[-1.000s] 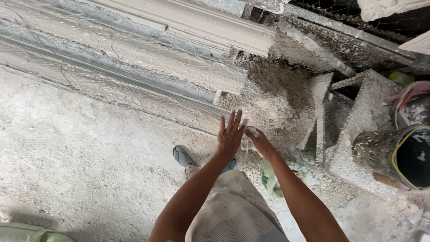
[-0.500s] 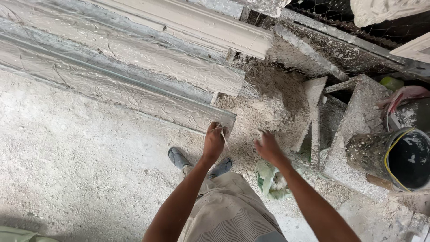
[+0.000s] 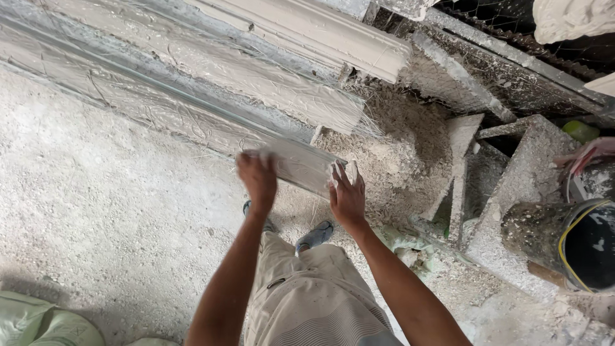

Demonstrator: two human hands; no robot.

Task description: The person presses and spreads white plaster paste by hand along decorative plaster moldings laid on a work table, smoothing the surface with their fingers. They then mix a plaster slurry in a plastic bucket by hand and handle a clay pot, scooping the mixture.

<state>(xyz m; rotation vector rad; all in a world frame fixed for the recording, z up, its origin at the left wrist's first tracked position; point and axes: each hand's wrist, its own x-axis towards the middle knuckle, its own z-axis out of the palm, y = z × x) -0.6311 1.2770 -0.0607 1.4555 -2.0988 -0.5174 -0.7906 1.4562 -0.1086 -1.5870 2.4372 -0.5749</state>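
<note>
Fingers [image 3: 338,174] of my right hand [image 3: 348,195] curl over the end of a long plaster moulding [image 3: 301,165]; my left hand [image 3: 257,179] closes over its edge, blurred. It lies lowest in a stack of mouldings [image 3: 256,83] on the dusty floor [image 3: 96,211]. A powder heap [image 3: 397,154] sits beside its end, a bucket [image 3: 576,247] well apart.

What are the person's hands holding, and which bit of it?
Both hands are on the near end of a long plaster moulding: the left hand on its top edge, the right hand at its end corner.
</note>
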